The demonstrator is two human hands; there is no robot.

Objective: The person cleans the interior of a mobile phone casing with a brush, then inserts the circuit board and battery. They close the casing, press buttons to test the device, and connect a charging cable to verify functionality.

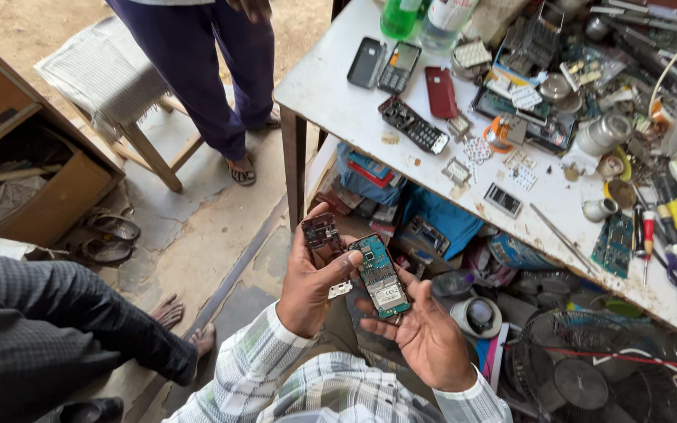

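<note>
My left hand (307, 294) grips a dark, stripped phone frame (322, 236) upright between its fingers. Its thumb rests on the top corner of a blue-green phone circuit board (380, 276). That board lies across the fingers of my right hand (426, 338), which is turned palm up beneath it. A small white piece (340, 289) shows between the two hands. Both hands are held below the front edge of the white worktable (338, 98), over cluttered boxes of parts.
The worktable holds several opened phones (413, 125), a red phone cover (440, 92), keypads, screwdrivers (671, 215), bottles and loose boards. A fan grille (581, 380) lies bottom right. One person in purple trousers (213, 70) stands by a wooden stool (111, 78); another's dark-trousered leg (48, 313) is at left.
</note>
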